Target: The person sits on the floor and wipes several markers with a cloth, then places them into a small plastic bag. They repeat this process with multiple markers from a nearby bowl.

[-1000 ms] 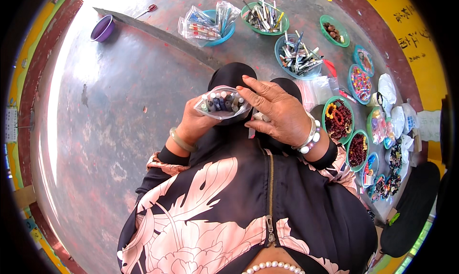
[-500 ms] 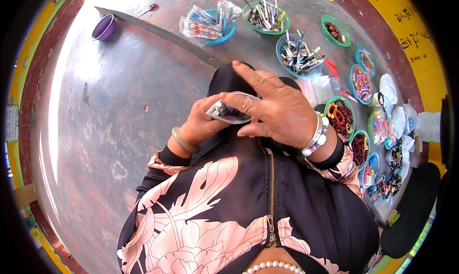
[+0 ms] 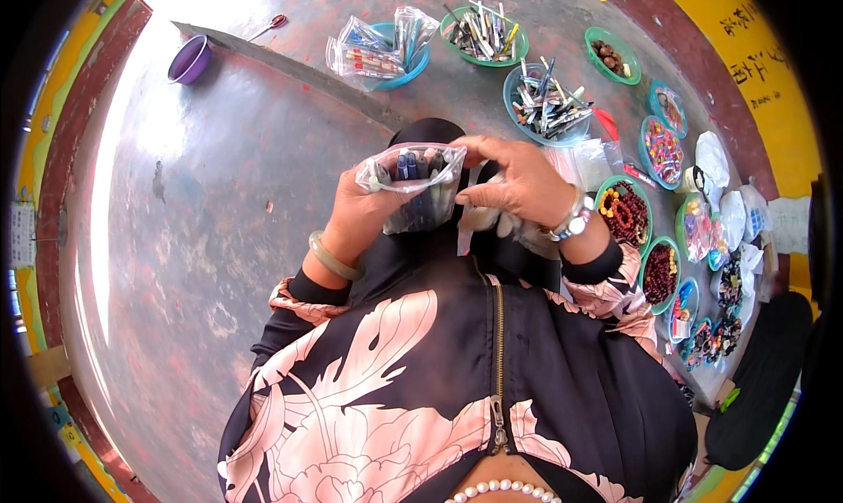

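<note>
In front of my lap, a clear zip plastic bag (image 3: 427, 206) stands with its mouth tilted toward me. Several dark and blue-capped pens (image 3: 413, 166) are packed upright inside. My left hand (image 3: 353, 211) is closed around the bag's left side. At the right corner of the mouth, my right hand (image 3: 525, 183) pinches the rim between its fingers, the thumb held lower. Its other fingers are partly hidden beneath, next to a blurred pale patch that I cannot make out.
Ahead on the floor are a blue basin (image 3: 420, 67) of bagged pens, a green basket (image 3: 481, 57) and a blue basket (image 3: 549, 134) of loose pens. Bead baskets (image 3: 648, 255) line the right. A purple bowl (image 3: 190, 62) and scissors (image 3: 268, 27) lie far left.
The bag has tipped so its side and the pens' upper ends show. My right hand has drawn back from over its mouth to the right corner, fingers now curled rather than stretched.
</note>
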Tool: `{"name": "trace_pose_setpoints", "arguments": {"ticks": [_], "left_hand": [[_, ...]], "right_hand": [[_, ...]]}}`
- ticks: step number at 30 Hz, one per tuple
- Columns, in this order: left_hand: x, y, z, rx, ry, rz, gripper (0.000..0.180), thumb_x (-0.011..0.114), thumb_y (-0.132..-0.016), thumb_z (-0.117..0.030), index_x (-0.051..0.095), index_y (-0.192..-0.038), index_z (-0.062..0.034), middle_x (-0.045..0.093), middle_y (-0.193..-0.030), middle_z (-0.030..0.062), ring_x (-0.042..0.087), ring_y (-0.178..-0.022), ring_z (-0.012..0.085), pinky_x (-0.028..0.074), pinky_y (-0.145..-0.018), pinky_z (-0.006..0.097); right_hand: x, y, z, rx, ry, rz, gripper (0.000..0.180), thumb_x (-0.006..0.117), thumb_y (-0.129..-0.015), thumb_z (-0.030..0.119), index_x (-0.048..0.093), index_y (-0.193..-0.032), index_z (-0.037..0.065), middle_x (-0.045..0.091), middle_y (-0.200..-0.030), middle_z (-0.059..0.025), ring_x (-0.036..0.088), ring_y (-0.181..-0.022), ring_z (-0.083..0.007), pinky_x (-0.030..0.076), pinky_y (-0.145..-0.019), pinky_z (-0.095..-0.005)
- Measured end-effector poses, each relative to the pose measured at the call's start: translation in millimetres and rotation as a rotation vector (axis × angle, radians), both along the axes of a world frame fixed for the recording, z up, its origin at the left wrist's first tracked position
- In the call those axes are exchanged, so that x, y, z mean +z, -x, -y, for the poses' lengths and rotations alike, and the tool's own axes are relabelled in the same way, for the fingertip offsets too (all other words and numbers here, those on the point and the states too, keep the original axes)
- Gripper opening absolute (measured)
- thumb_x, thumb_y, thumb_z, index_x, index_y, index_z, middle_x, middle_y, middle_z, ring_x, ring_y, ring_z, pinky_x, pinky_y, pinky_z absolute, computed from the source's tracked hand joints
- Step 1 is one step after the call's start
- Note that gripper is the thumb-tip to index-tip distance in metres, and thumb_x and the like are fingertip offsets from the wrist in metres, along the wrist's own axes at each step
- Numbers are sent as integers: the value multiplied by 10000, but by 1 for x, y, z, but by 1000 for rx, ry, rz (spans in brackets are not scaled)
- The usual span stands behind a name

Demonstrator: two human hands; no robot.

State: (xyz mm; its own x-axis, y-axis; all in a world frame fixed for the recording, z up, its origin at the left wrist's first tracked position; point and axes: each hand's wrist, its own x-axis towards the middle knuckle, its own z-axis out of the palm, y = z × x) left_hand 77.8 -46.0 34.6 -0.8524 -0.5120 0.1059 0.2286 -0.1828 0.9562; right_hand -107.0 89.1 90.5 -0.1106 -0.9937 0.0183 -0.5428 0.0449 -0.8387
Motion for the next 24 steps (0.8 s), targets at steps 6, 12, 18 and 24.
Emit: {"name": "trace_pose_setpoints", "arguments": {"ticks": [6,12,18,24], "left_hand": [[-1,4,4,-107,-67,18,307,489,-943,-141,549,-1178,49,616,-1111,79,575,-993,148,451,-876,274],[-2,6,5,-88,-185,75,354,374,-1002,-214,545,-1187,35,614,-1104,75,582,-977,136,461,-850,264],[3,11,8,-120,-370,91,343,394,-997,-216,546,-1180,31,615,-1083,64,584,-952,123,467,-832,261],[2,14,3,-176,-499,82,280,544,-911,-101,566,-1159,26,631,-1053,52,603,-927,136,475,-843,270]], "right_hand": [[-26,-11,8,-101,-122,816,359,710,-800,82,609,-1132,-7,656,-1008,-30,560,-904,-75,451,-808,-231],[-40,-9,8,-148,-56,712,307,697,-807,92,640,-1092,-10,667,-980,-42,572,-876,-83,454,-789,-227],[-38,-4,9,-230,-52,570,298,710,-802,165,661,-1022,-31,678,-905,-56,581,-807,-88,470,-738,-243],[-48,-4,11,-266,-6,666,268,727,-786,141,669,-981,-34,675,-888,-54,579,-785,-82,471,-704,-243]]}}
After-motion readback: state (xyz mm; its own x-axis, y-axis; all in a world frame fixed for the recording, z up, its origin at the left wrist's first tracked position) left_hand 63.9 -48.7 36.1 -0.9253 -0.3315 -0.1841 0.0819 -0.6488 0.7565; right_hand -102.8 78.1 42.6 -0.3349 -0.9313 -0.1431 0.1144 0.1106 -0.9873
